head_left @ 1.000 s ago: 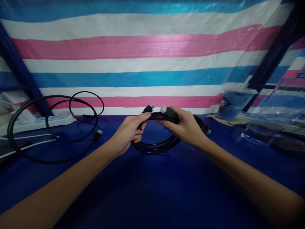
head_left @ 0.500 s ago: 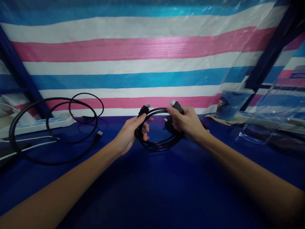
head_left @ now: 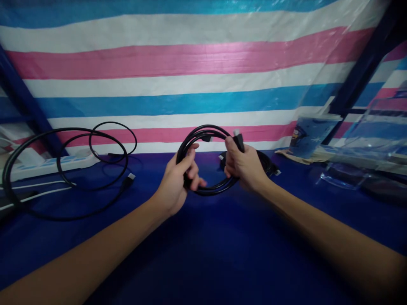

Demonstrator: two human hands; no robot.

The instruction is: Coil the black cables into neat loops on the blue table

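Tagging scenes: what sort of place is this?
Probably a makeshift desk nook: a flat dark-blue tabletop, a blue, white and pink striped plastic sheet behind it, and a long white power strip.

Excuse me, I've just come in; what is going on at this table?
A person holds a coiled black cable over the blue table, the left grip and right grip on opposite sides. A plug sticks up by the right. Another coil lies behind it, and a looser black cable sits at the left.
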